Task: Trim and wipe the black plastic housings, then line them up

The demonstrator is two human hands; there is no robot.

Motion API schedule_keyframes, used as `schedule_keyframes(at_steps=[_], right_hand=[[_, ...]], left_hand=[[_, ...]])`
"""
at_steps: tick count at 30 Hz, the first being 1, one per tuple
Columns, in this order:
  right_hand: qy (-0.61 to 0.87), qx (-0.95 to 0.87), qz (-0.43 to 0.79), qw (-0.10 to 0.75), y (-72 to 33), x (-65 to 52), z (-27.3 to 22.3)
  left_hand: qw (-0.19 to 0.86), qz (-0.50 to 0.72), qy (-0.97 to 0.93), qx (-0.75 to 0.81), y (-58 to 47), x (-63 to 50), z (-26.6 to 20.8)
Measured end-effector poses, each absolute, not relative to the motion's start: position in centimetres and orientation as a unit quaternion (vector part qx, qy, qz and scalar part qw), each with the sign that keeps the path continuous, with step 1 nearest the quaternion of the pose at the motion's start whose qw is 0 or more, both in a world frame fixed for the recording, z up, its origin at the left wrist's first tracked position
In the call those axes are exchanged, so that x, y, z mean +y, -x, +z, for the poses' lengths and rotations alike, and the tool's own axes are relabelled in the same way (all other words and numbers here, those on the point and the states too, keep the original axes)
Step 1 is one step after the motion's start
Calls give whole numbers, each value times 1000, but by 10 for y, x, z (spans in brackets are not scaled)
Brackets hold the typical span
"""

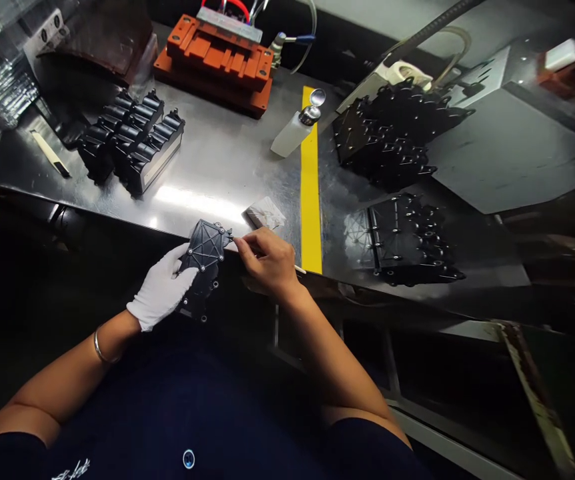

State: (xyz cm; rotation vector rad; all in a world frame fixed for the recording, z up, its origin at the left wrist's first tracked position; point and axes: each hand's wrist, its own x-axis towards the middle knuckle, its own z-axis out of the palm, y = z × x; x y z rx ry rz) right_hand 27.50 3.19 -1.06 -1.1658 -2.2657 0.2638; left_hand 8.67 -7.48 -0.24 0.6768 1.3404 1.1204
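My left hand, in a white glove, is closed around a black ribbed plastic housing part with metal-coloured round inserts, held in front of the table's near edge. My bare right hand pinches thumb and forefinger together at the part's upper right corner. Whatever is between those fingertips is too small to make out. A thin white stick end shows beside the right wrist; I cannot tell whether the hand holds it. Just beyond the right hand a small greyish-white block or folded pad lies on the metal table.
Black molded parts stand in rows at left, near a white-handled knife. An orange fixture sits at the back. A bottle with a metal cap stands by yellow tape. More black housings are stacked right, beside a grey box.
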Motion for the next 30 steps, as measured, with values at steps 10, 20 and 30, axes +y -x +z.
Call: schedule_keyframes(at_steps=[10,20,30], right_hand=[[371,-895,95,231,-281,21,-4],[279,-932,129,192,-284,42,6],[240,-939,145,199,-281,53,7]], left_hand=[[575,461,-330,591,-85,-74,-3],[561,457,-348,596,-76,-71,-11],[568,441,-357,596,-78,-70,-5]])
